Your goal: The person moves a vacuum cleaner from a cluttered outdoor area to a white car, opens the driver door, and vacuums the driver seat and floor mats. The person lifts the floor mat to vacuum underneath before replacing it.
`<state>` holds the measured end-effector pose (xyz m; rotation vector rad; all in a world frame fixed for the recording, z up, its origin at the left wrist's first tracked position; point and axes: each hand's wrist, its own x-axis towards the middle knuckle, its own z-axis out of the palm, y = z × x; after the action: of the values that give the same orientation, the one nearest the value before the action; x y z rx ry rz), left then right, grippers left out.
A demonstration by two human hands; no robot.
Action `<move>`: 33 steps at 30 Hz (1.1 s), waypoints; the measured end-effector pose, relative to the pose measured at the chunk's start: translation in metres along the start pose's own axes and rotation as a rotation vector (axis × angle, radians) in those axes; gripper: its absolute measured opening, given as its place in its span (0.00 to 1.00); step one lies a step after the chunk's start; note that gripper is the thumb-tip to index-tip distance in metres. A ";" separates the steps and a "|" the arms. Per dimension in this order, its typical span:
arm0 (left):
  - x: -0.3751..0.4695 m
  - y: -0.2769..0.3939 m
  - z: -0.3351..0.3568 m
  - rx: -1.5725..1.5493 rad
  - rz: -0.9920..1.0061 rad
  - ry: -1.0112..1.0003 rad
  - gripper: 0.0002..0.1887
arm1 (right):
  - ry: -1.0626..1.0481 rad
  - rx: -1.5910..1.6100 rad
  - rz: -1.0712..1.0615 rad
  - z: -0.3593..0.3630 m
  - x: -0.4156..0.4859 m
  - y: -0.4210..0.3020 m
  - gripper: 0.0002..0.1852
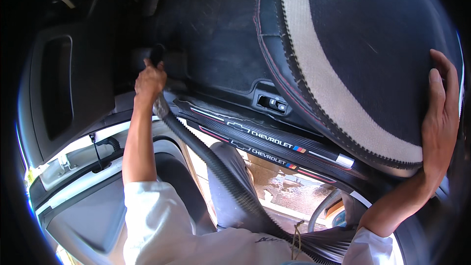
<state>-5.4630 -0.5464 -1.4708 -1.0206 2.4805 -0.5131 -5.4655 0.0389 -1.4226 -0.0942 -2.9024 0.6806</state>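
My left hand is closed around the end of a black corrugated vacuum hose, near its dark nozzle. That nozzle points into the shadowed footwell, and its tip is hard to make out. From my hand the hose runs down across the door sill and past my leg. My right hand rests on the side of a car seat, thumb and fingers apart. The seat wears a dark cover with a broad light-grey band and a zip-like edge.
Sill trim strips bearing the Chevrolet name run below the seat. A recessed lever panel sits beside the floor mat. The open car door stands at lower left. Another grey hose curves over wet ground outside.
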 end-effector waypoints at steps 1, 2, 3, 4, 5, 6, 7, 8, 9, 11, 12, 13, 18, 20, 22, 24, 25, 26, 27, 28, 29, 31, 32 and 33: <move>0.000 0.001 -0.002 -0.105 0.009 0.074 0.39 | -0.001 0.002 -0.004 -0.001 0.000 -0.001 0.23; 0.002 0.004 -0.001 -0.196 -0.008 0.116 0.39 | -0.002 0.001 -0.041 -0.002 -0.001 -0.002 0.23; 0.008 0.011 -0.002 -0.309 0.021 0.183 0.39 | 0.005 0.000 -0.078 -0.003 0.000 -0.003 0.22; 0.012 0.017 0.001 -0.336 0.054 0.220 0.40 | -0.010 0.036 -0.091 -0.004 0.000 -0.004 0.21; 0.024 0.029 0.000 -0.357 0.031 0.188 0.39 | 0.008 0.007 -0.067 -0.004 0.001 -0.006 0.21; 0.025 0.036 0.006 -0.389 0.029 0.174 0.39 | 0.010 -0.019 -0.046 -0.004 0.000 -0.007 0.21; 0.031 0.046 0.008 -0.408 -0.001 0.205 0.39 | 0.006 -0.041 -0.024 -0.004 0.000 -0.009 0.21; 0.034 0.052 0.014 -0.616 0.222 0.070 0.39 | 0.021 -0.024 -0.046 -0.004 0.001 -0.010 0.21; 0.029 0.067 0.017 -0.457 0.152 0.073 0.39 | 0.020 -0.005 -0.030 -0.004 0.000 -0.011 0.21; 0.036 0.086 0.020 -0.662 0.261 0.059 0.40 | -0.011 0.034 -0.017 -0.004 0.000 -0.011 0.22; 0.047 0.095 0.019 -0.734 0.230 0.142 0.40 | -0.002 0.021 -0.028 -0.003 0.001 -0.011 0.22; 0.054 0.105 0.022 -0.799 0.273 0.198 0.39 | -0.022 0.039 -0.016 -0.003 0.001 -0.011 0.22; 0.122 0.159 0.016 -0.959 -0.008 0.241 0.40 | -0.041 0.063 0.020 -0.003 0.003 -0.009 0.22; 0.150 0.157 0.013 -0.908 0.166 0.128 0.41 | -0.058 0.072 0.037 -0.003 0.002 -0.011 0.22; 0.165 0.150 0.008 -0.887 0.125 0.153 0.41 | -0.057 0.108 0.042 -0.003 0.001 -0.013 0.22; 0.161 0.142 0.002 -0.993 0.130 0.048 0.39 | -0.058 0.101 0.050 -0.004 0.001 -0.015 0.22; 0.152 0.140 0.002 -1.143 0.102 0.139 0.38 | -0.052 0.077 0.058 -0.004 0.002 -0.016 0.22; 0.142 0.142 -0.001 -1.044 0.192 0.147 0.37 | -0.049 0.056 0.059 -0.004 0.002 -0.016 0.22; 0.127 0.145 0.003 -0.995 0.168 0.257 0.36 | -0.055 0.064 0.052 -0.004 0.002 -0.016 0.22; 0.114 0.148 0.005 -0.991 0.163 0.303 0.34 | -0.056 0.071 0.049 -0.004 0.001 -0.016 0.22; 0.100 0.151 0.010 -0.998 0.288 0.304 0.36 | -0.053 0.078 0.048 -0.004 0.002 -0.016 0.22; 0.084 0.147 0.018 -0.929 0.401 0.174 0.38 | -0.060 0.080 0.043 -0.003 0.002 -0.014 0.22; 0.083 0.141 0.019 -0.896 0.379 0.107 0.39 | -0.065 0.080 0.045 -0.003 0.002 -0.014 0.22; 0.081 0.133 0.020 -0.821 0.484 -0.023 0.40 | -0.049 0.093 0.044 -0.002 0.001 -0.013 0.22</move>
<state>-5.5823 -0.5203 -1.5697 -0.5965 2.8135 0.7117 -5.4668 0.0279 -1.4146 -0.1320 -2.9175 0.8362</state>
